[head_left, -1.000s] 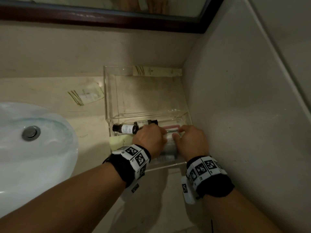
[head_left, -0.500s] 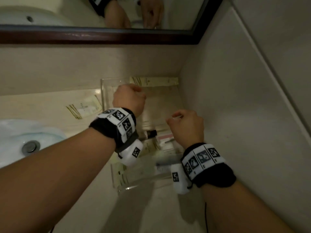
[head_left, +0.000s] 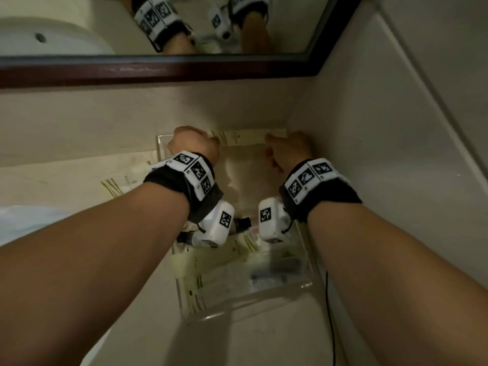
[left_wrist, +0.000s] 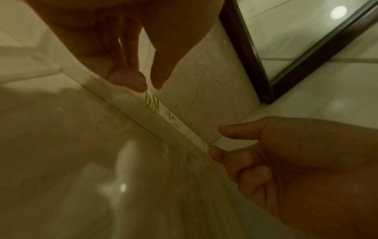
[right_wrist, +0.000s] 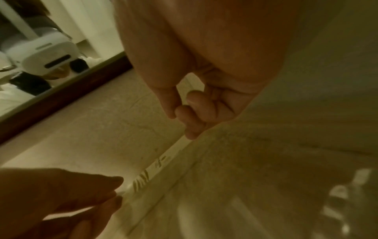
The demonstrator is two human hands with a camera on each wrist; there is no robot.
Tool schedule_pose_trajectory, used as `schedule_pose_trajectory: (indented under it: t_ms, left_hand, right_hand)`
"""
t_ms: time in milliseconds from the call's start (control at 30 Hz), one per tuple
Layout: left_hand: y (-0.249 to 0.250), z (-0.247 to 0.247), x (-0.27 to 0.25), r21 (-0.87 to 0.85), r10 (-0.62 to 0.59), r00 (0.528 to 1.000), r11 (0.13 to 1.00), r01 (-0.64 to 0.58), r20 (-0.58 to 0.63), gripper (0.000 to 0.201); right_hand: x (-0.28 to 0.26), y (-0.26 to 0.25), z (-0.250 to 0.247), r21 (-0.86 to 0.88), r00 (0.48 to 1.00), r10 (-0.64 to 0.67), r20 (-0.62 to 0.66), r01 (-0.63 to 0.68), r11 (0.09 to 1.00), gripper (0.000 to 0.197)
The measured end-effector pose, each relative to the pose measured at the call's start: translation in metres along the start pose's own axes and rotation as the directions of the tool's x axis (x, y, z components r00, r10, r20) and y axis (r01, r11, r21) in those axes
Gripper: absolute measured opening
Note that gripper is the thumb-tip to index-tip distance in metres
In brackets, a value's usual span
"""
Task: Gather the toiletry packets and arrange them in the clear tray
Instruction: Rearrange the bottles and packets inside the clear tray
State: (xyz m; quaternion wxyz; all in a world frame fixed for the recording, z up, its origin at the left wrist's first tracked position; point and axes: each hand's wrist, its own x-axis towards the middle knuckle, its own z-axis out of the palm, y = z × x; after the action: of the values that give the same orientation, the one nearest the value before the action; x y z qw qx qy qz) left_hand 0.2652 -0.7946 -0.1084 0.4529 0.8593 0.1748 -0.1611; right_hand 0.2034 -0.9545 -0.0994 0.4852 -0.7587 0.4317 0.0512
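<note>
Both my hands moved to the far wall, left hand (head_left: 194, 143) and right hand (head_left: 287, 150) pinching the ends of the long packet (head_left: 241, 137): light, floppy, slippery, so end grips suit it.

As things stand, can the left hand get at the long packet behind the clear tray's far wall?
Probably yes. The left hand is already at the long packet, its fingers at the striped end, with nothing between; whether they touch is unclear. The right hand is at the other end.
</note>
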Motion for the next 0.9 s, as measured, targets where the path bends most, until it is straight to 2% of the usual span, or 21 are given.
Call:
schedule_pose_trajectory:
  t_ms: [133,300,400,500,567,700,800,900]
  left_hand:
    - [0.001,-0.001,0.008,0.073,-0.036,0.999,0.997,0.033,0.033,0.05]
    - [-0.007,0.0,0.004,0.188,0.077,0.995,0.978,-0.086,0.055,0.035]
    - [-0.011,-0.002,0.003,0.203,0.077,0.995,0.975,-0.09,0.07,0.032]
    - [-0.007,-0.002,0.006,0.126,0.028,0.997,0.991,-0.037,0.076,0.042]
    - [-0.004,0.002,0.007,0.127,-0.004,0.998,0.992,-0.004,0.065,0.047]
    - [-0.004,0.011,0.01,0.166,0.005,0.997,0.986,-0.018,0.076,0.047]
    - [-0.005,0.012,0.013,0.203,0.031,0.998,0.978,-0.043,0.061,0.034]
    - [-0.004,0.011,0.013,0.155,0.102,0.992,0.981,-0.112,0.072,0.024]
  right_hand:
    - [0.009,-0.005,-0.001,-0.01,0.998,0.065,0.011,-0.065,0.998,0.044]
    - [0.016,-0.002,0.008,-0.02,0.998,0.057,0.002,-0.057,0.998,0.047]
    - [0.017,-0.002,0.01,-0.008,0.999,0.045,-0.007,-0.045,0.999,0.046]
    - [0.019,-0.006,0.011,-0.018,0.999,0.032,-0.018,-0.032,0.999,0.044]
    - [0.022,-0.008,0.011,-0.037,1.0,0.007,-0.007,-0.008,0.999,0.04]
    - [0.032,-0.005,0.013,-0.018,0.998,-0.058,0.012,0.058,0.998,0.02]
    - [0.037,-0.007,0.018,0.018,0.998,-0.064,0.008,0.064,0.998,0.017]
    - [0.039,-0.009,0.021,0.087,0.999,-0.038,0.014,0.037,0.995,0.015]
